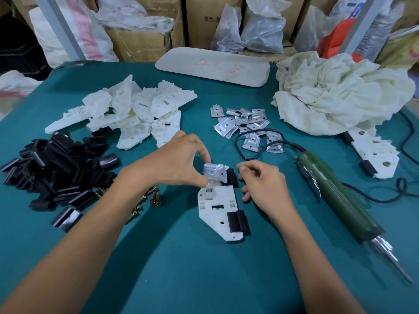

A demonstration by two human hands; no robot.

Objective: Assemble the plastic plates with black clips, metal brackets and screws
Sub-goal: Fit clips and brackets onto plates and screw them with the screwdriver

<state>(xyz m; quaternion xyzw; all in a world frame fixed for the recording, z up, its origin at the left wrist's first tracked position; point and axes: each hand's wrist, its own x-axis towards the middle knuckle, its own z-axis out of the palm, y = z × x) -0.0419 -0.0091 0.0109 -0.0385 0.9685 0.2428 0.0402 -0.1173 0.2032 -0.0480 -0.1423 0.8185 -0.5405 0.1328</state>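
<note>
**A:** Why's the metal bracket pinched like that? The left hand has its fingers clamped on it, right over the plastic plate's far end.

**B:** Lining its hole up for a screw, I'd guess. The right hand is curled just beside the far black clip, fingertips together; can't tell if it's holding anything. Screws lie under the left wrist, driver right of it on the worktop.

1 head-worn wide-angle view looks forward and steeply down, close over the green bench.
</note>
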